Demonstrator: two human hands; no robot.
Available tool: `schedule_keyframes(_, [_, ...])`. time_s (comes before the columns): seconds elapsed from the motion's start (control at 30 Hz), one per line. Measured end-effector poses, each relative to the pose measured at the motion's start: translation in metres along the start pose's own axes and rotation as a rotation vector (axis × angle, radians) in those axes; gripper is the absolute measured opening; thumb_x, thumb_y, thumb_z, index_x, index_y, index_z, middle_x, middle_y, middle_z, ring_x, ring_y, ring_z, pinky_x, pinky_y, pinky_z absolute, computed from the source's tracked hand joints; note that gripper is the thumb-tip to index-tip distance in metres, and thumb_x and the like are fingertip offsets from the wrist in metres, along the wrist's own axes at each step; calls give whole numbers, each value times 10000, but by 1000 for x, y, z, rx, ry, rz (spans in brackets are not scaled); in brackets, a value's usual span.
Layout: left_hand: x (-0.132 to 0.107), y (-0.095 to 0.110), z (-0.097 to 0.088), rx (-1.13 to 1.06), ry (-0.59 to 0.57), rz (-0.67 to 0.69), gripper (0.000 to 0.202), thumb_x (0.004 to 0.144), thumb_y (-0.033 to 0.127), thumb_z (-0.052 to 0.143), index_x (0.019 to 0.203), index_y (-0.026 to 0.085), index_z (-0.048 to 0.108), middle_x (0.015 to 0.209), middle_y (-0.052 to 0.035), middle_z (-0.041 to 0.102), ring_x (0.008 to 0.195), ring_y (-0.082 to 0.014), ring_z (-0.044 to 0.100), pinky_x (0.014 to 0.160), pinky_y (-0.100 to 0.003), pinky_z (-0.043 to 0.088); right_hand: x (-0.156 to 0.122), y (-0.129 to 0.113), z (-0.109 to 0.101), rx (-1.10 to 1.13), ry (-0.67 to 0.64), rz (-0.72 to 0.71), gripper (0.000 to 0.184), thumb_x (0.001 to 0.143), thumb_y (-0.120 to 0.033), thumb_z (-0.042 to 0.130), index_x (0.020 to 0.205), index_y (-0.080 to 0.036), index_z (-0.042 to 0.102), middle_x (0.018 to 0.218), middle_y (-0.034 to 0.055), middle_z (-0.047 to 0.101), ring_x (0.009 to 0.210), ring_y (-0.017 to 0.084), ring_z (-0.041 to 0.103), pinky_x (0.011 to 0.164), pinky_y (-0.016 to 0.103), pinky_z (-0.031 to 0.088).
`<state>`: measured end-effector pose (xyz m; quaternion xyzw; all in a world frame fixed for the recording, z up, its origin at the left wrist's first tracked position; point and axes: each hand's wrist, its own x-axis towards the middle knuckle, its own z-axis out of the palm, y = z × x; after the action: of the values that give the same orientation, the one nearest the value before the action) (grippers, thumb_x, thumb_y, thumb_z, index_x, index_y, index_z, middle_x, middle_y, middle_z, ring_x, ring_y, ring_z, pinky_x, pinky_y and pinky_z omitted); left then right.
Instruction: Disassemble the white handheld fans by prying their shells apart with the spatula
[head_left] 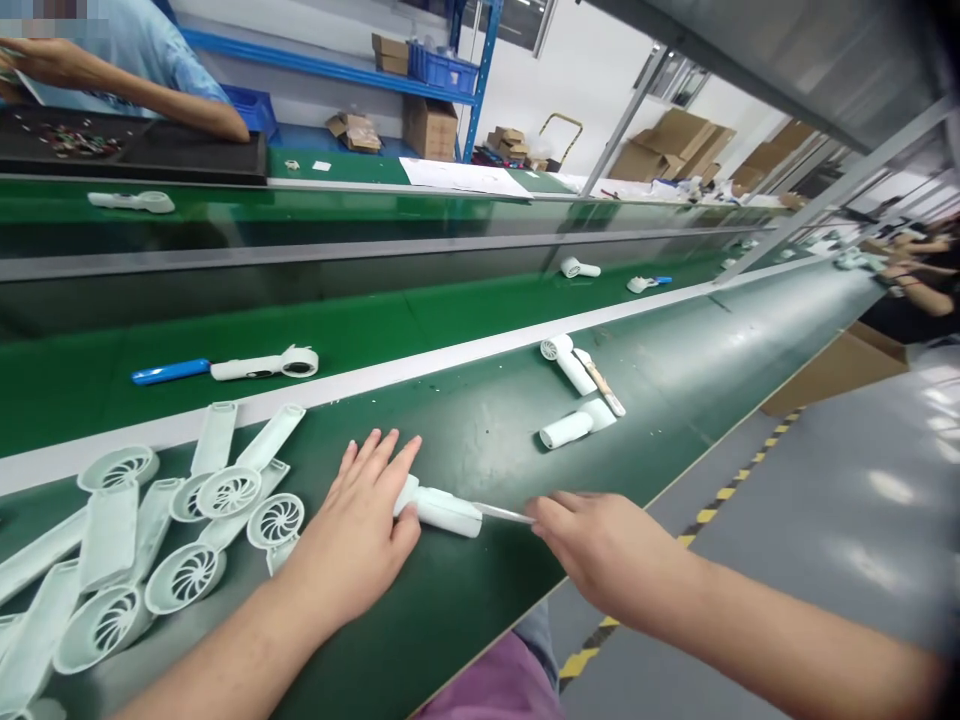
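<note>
A pale mint handheld fan (pixel 448 512) lies on the green bench, its handle pointing right. My left hand (pixel 369 530) covers the fan's head end and holds it down, with the thumb against the near side and the fingers stretched forward. In my right hand (pixel 600 545) is a thin, pale, blade-like tool (pixel 504 513), pinched at its right end. The tool's tip meets the end of the fan handle; whether it is inside a seam I cannot tell. Most of the fan's head is hidden under my left palm.
Several mint fan shells (pixel 191 575) are heaped at the left. Beyond my hands lie two fan bodies (pixel 574 428) and a tan-handled tool (pixel 600 382). A fan with a blue piece (pixel 171 371) rests on the green conveyor (pixel 420 315). A co-worker's arm (pixel 165 95) is across the line.
</note>
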<state>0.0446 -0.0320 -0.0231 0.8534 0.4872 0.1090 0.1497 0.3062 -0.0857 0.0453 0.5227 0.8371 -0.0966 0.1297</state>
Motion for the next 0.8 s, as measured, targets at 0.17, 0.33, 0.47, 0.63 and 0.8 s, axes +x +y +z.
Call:
schedule_keyframes(0.17, [0, -3, 2, 5, -12, 14, 604, 946, 349, 368, 1508, 242, 175, 1545, -69, 279, 1437, -270, 185, 1158, -543, 238, -12, 8, 33, -2, 107, -27, 209, 853, -50, 427, 950, -192, 545, 694, -10, 540, 597, 136, 484, 535, 304, 232])
schedule_keyframes(0.33, [-2, -2, 2, -5, -13, -2, 665, 951, 323, 337, 1520, 208, 13, 1579, -91, 157, 1444, -266, 149, 1167, -534, 218, -1, -3, 14, -139, 23, -59, 290, 704, -32, 532, 943, -196, 540, 666, -9, 568, 500, 141, 493, 463, 292, 190])
schedule_keyframes(0.47, [-4, -4, 2, -41, 15, 5, 706, 951, 300, 316, 1504, 190, -109, 1584, -132, 97, 1440, -303, 135, 1138, -559, 266, 25, -38, -30, -194, -94, -94, 237, 664, -104, 621, 884, -155, 552, 621, 23, 577, 435, 144, 506, 383, 239, 215])
schedule_keyframes(0.63, [-3, -4, 5, -28, 54, 21, 727, 932, 280, 329, 1502, 146, -101, 1573, -174, 114, 1435, -322, 145, 1131, -572, 264, 45, -62, -64, -151, -239, -37, 177, 653, -141, 688, 786, -152, 572, 568, 13, 562, 440, 150, 537, 386, 220, 330])
schedule_keyframes(0.8, [-1, -1, 3, 1, 13, 17, 712, 900, 252, 355, 1507, 114, 9, 1574, -170, 121, 1446, -280, 113, 1173, -530, 183, 31, -53, -54, -221, -227, -26, 154, 667, -119, 672, 793, -144, 587, 555, 24, 573, 433, 160, 553, 385, 218, 328])
